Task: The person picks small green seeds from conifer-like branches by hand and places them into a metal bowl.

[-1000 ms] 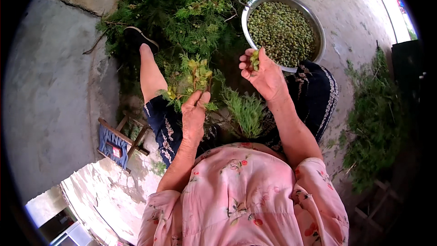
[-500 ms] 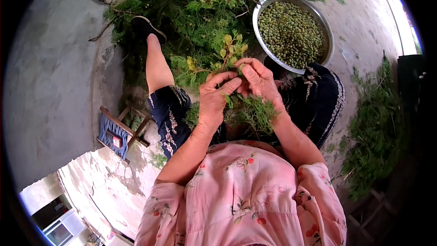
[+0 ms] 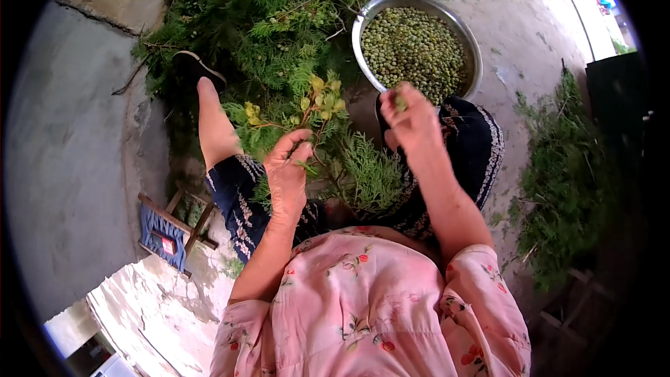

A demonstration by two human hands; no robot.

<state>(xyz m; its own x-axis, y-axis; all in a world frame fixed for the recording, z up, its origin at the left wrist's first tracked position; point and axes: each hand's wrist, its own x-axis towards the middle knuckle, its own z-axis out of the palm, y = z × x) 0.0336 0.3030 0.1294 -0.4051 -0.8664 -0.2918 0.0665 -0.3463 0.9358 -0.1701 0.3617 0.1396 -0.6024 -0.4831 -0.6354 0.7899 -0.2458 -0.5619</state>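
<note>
A conifer sprig point(image 3: 322, 106) with pale yellow-green cones rises from my left hand point(image 3: 286, 167), whose thumb and fingers are closed on its stem. My right hand point(image 3: 412, 122), slightly blurred, is raised just below the near rim of a round metal basin, its fingers closed around small green cones point(image 3: 400, 102). The basin point(image 3: 472, 45) holds several small green round cones, heaped across its bottom. More feathery green foliage point(image 3: 366, 174) lies between my legs, beneath and beside my hands.
A large pile of cut branches point(image 3: 251, 7) lies beyond my outstretched foot in a black shoe point(image 3: 195, 66). More cuttings point(image 3: 558, 174) lie at the right beside a dark object point(image 3: 614, 91). A small folding stool point(image 3: 160, 234) with blue cloth stands at the lower left.
Half a second ago both hands met at the sprig; now my right hand has moved up toward the basin with cones in its fingers, while my left stays on the branch.
</note>
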